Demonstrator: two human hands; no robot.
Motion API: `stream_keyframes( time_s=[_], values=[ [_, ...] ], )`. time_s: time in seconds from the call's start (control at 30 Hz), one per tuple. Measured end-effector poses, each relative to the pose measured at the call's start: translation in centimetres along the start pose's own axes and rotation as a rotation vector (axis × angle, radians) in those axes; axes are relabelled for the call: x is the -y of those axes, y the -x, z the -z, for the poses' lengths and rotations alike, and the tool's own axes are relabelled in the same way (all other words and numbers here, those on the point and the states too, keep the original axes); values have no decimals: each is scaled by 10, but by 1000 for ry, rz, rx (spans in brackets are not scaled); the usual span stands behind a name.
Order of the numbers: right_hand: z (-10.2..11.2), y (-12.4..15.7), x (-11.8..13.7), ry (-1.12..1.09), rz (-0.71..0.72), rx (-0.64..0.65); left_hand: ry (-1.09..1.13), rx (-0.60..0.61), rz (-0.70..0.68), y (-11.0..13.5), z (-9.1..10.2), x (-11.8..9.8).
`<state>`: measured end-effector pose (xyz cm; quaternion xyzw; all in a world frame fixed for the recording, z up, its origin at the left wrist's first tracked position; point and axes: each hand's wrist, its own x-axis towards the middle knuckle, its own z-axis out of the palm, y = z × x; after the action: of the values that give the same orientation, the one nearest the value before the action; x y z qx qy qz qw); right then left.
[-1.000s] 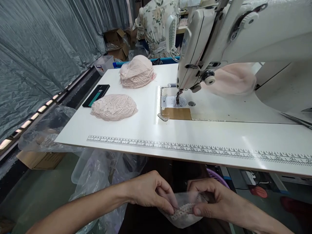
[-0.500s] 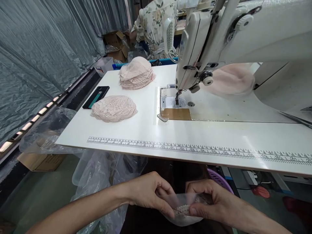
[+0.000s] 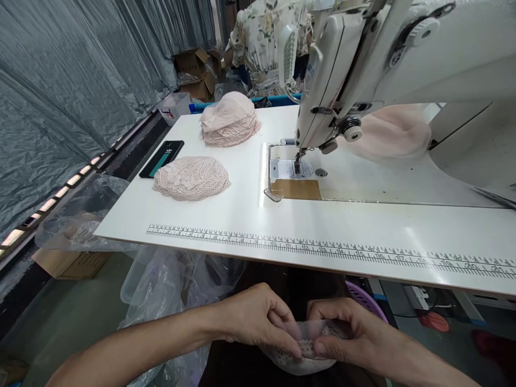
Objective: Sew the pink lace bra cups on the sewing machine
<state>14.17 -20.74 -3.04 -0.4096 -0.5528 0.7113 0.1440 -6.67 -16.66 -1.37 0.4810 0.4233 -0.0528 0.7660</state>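
Low in front of my lap, below the table edge, both hands pinch a small piece of sheer, pale fabric with a lacy patterned strip (image 3: 300,366). My left hand (image 3: 264,322) is closed on its left side, thumb pressed against the fingers. On the right side, my right hand (image 3: 344,330) grips the same piece, its thumb lying on top near the lacy strip. The two thumbs are a short gap apart. The fabric's lower edge hangs in a curve beneath the hands, and the fingers hide part of it.
A white sewing machine (image 3: 334,80) stands on the white table (image 3: 242,215), which has a printed ruler. Two stacks of pink lace pieces (image 3: 191,178) and a phone (image 3: 161,159) lie at left. Scissors (image 3: 495,197) rest at right. A person (image 3: 266,43) is behind. Plastic bags (image 3: 165,301) hang below.
My left hand has slid slightly right along the fabric, closer to my right thumb. My right hand stays almost still. The view has shifted a little.
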Motion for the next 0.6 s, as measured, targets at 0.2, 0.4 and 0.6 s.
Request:
stream_keyframes(
  time_s=[0.2,0.4,0.6],
  values=[
    [2,-1,-1,-25,19,-7,44,0,9,1,-1,-2],
    [2,-2,3,-29,18,-12,40,7,-5,1,0,1],
    [2,-2,3,1,-36,25,77,19,4,0,2,5]
  ],
)
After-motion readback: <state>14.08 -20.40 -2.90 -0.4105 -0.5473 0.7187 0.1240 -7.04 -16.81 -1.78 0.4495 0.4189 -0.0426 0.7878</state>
